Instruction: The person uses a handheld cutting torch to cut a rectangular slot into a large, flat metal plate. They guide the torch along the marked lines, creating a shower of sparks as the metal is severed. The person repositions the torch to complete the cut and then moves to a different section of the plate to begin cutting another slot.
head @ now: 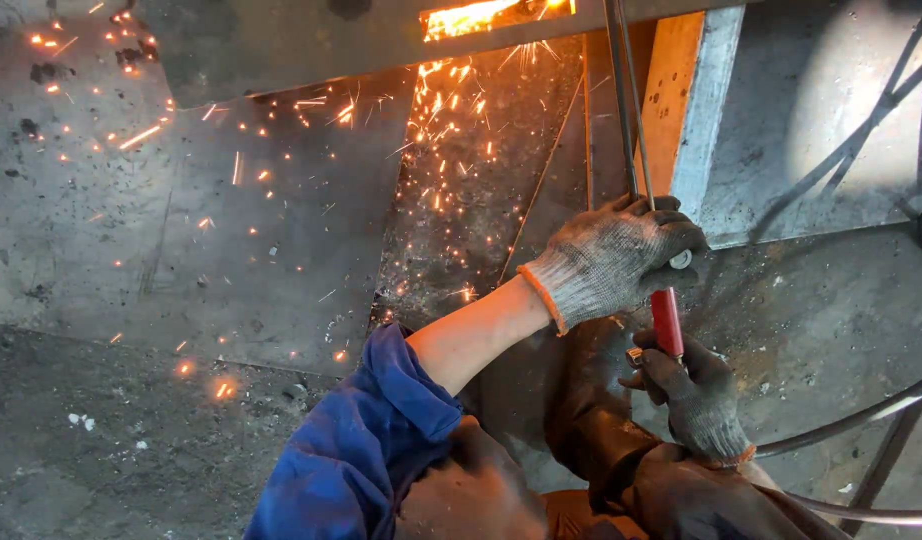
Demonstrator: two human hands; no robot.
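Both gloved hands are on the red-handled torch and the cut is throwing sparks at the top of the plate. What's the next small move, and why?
Probably keep the left hand steadying the torch tubes while the right hand on the red handle eases the tip along the glowing cut. Sparks fall freely onto the floor plates, suggesting the steel plate is being cut through.

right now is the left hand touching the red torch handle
Touching. The head view shows the left hand in a grey knit glove wrapped around the top of the red torch handle, fingers closed over it.
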